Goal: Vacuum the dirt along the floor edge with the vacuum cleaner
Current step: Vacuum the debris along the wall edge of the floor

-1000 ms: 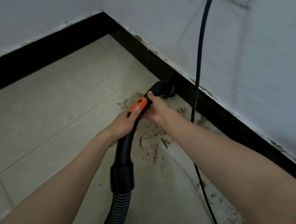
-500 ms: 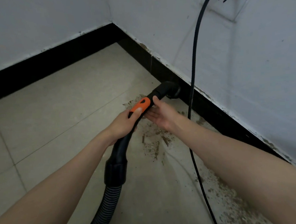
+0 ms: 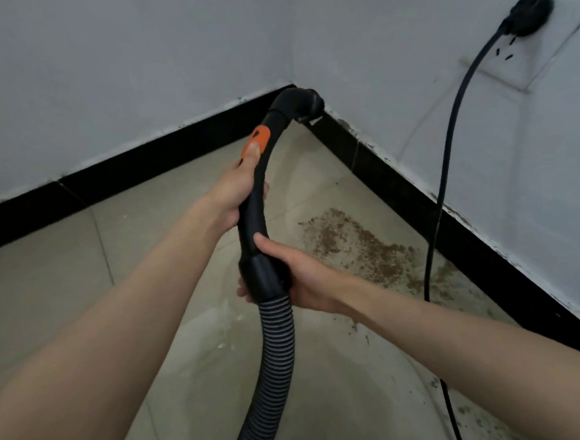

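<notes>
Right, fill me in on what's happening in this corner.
A person is vacuuming dirt by the wall. The left hand holds the curved black vacuum handle, thumb on its orange button; the right hand grips the collar above the ribbed hose. The nozzle end is lifted off the floor, and a brown dirt patch remains beside the black baseboard.

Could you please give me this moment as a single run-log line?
left hand: grips vacuum handle, thumb on orange slider | right hand: grips hose cuff | nozzle: raised | dirt: on floor
</notes>
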